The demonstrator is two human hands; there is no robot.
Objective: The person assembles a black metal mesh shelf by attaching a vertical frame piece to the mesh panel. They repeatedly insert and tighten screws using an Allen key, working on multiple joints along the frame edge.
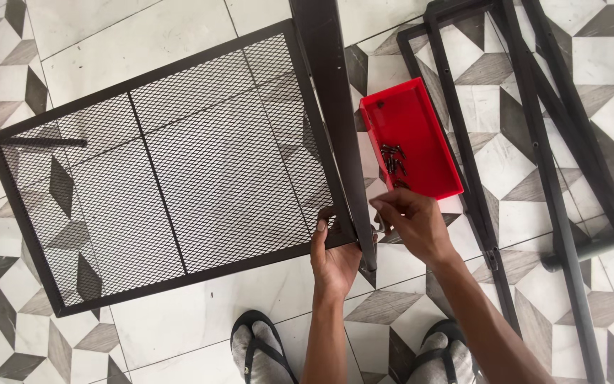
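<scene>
A dark metal mesh shelf panel (179, 171) lies tilted over the tiled floor. A dark metal upright post (339, 107) runs along its right edge. My left hand (334, 252) grips the panel's near right corner where it meets the post, thumb on top. My right hand (410, 220) is at the post's right side at that same corner, fingertips pinched together on something small that I cannot make out. Just beyond my right hand sits a red plastic tray (421, 135) with several small black screws (394, 158) in it.
More dark metal frame pieces (534, 142) lie on the floor to the right, with a dark tube (598, 245) across them. The floor is patterned grey and white tile. My feet in socks and sandals (257, 352) show at the bottom edge.
</scene>
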